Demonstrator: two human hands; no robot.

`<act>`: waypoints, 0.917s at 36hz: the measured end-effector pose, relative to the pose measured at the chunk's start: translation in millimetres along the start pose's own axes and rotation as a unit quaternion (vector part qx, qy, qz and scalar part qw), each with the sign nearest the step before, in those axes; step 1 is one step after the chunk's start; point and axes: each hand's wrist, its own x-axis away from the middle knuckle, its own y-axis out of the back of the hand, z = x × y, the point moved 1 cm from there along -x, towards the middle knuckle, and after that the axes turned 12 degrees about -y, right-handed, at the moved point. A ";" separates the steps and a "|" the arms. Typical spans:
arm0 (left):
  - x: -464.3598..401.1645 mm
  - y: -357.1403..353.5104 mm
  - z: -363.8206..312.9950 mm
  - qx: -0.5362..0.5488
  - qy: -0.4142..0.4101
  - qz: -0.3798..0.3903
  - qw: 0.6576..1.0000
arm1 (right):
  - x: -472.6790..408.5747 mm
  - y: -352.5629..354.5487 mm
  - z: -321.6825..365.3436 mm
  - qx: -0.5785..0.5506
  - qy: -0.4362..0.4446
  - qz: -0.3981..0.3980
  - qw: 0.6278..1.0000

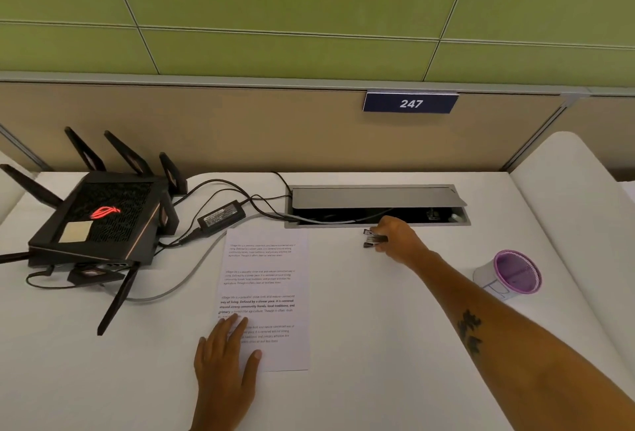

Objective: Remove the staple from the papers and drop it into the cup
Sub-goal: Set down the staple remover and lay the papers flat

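Observation:
White printed papers (pixel 266 279) lie lengthwise in the middle of the white desk. My left hand (pixel 225 351) rests flat on their near left corner, fingers spread, pinning them down. My right hand (pixel 397 238) reaches far across the desk and is closed on a small dark staple remover (pixel 372 240), whose jaws stick out to the left of my fingers. A white cup with a purple inside (pixel 512 274) stands at the right, beyond my right forearm. The staple itself is too small to make out.
A black router with several antennas (pixel 99 221) sits at the left with a power brick (pixel 221 215) and cables running to an open cable hatch (pixel 378 205) at the back. A beige partition wall bears a sign reading 247 (pixel 410 103).

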 end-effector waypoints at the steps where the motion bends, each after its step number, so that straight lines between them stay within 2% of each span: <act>1: -0.1 0.5 -0.2 0.001 0.001 0.002 1.000 | -0.7 -0.2 0.0 0.000 0.000 0.000 1.000; 9: 0.3 -0.1 3.1 -0.004 -0.006 0.012 1.000 | -1.0 -5.4 -1.7 0.001 -0.014 -0.002 1.000; 15: -0.4 -1.5 3.7 -0.011 -0.018 0.018 1.000 | 15.9 -15.9 -6.8 -0.007 -0.018 -0.033 0.999; 23: -0.1 3.4 -10.1 0.004 -0.022 0.009 1.000 | 65.1 -64.1 -21.1 0.006 -0.026 -0.126 0.992; 33: 16.0 -12.4 -31.9 -0.022 -0.063 0.041 0.997 | 141.5 -116.9 -63.8 0.036 -0.038 -0.140 0.989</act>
